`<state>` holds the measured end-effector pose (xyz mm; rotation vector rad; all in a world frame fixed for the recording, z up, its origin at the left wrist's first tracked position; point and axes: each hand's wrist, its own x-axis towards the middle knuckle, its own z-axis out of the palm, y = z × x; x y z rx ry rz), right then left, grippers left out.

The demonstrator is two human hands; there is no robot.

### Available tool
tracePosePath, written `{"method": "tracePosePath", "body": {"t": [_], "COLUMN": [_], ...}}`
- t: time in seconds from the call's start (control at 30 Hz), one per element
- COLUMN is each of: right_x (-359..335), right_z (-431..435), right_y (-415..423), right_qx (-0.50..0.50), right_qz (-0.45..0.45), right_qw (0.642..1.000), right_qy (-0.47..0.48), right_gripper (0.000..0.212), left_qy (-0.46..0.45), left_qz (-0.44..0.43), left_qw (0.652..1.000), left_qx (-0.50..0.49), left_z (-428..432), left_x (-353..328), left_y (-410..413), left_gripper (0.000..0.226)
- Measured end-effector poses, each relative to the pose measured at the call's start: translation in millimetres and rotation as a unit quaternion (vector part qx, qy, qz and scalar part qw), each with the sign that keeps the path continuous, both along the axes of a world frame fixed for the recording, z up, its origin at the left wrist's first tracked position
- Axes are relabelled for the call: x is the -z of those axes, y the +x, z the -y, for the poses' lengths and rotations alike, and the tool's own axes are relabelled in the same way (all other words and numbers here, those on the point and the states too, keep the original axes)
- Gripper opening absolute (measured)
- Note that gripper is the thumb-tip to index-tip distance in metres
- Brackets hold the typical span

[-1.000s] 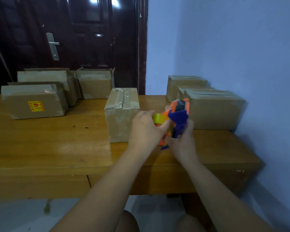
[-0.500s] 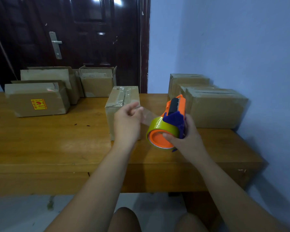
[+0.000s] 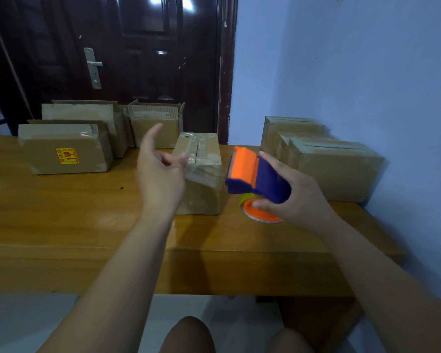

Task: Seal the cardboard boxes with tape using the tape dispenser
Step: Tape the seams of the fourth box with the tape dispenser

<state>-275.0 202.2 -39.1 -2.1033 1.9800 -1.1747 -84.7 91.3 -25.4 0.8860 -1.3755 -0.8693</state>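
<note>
Gripping orange-and-blue plastic tape dispenser [image 3: 252, 179] in right hand [image 3: 298, 200], fingers wrapped over blue body. Held above yellow-brown wooden table [image 3: 61, 212], just right of brown cardboard box [image 3: 201, 179] with clear tape along top seam. Long axis near level, orange head pointing left and away, toward that box; tape roll underneath. Holding nothing in left hand [image 3: 161, 174]: raised in front of box, fingers loose, blurred. Behind dispenser, closed cardboard boxes [image 3: 336, 169] against blue wall [image 3: 367, 72]. Far left, more cardboard boxes [image 3: 66, 154], one with yellow sticker [image 3: 66, 155], before dark door [image 3: 143, 47].
</note>
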Motion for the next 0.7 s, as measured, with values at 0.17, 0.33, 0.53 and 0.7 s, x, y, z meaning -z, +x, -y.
{"method": "tracePosePath", "body": {"t": [0.17,0.33,0.53,0.7], "right_x": [-14.9,-31.0,-42.2,-38.7], "right_z": [7.3,19.5,36.8,57.4], "right_y": [-4.0,-11.1,-18.1,-30.9], "right_qx": [-0.006,0.011,0.009,0.029], "right_qz": [0.059,0.031,-0.019,-0.019], "right_qw": [0.998,0.999,1.0,0.999], "right_qy": [-0.03,-0.017,0.013,0.031], "right_gripper": [0.089,0.086,0.076,0.073], "left_qy": [0.091,0.105,0.093,0.093], "left_qz": [-0.087,-0.088,-0.024,0.037], "left_qw": [0.992,0.991,0.995,0.994], "left_qx": [-0.005,0.011,-0.035,-0.053], "left_z": [24.1,37.0,56.7,68.4], "left_x": [-2.6,-8.0,-1.7,-0.8], "left_y": [23.5,35.1,31.8,25.0], "left_gripper": [0.065,0.068,0.074,0.08]}}
